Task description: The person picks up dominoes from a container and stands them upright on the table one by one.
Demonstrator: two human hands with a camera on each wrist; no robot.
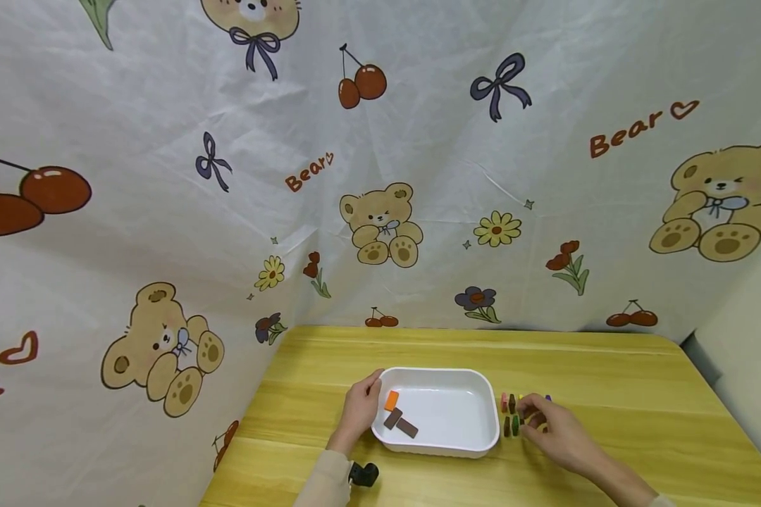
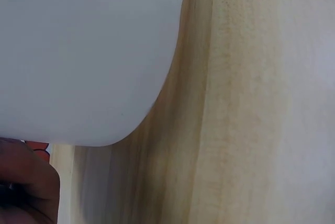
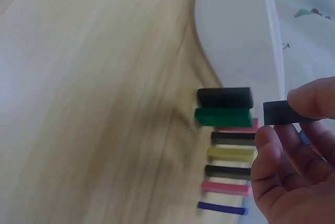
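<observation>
A white rectangular dish (image 1: pixel 444 445) stands on the table, and my left hand (image 1: pixel 356 414) holds its left edge. Inside the dish lie an orange block (image 1: pixel 391 401) and two brown blocks (image 1: pixel 407 427). Right of the dish, my right hand (image 1: pixel 561 433) pinches a dark block (image 3: pixel 282 113) between thumb and fingers, above the table. Below and beside it, in the right wrist view, stand several thin blocks: a dark one (image 3: pixel 225 98), a green one (image 3: pixel 224 117), a yellow one (image 3: pixel 231 154), a pink one (image 3: pixel 226 188) and a blue one (image 3: pixel 222 208). My right hand partly covers them in the head view.
The wooden table (image 1: pixel 330 352) runs to a printed cloth (image 1: pixel 418 155) with bears and cherries, hung behind it and along the left. A black device (image 1: pixel 363 474) sits at my left wrist.
</observation>
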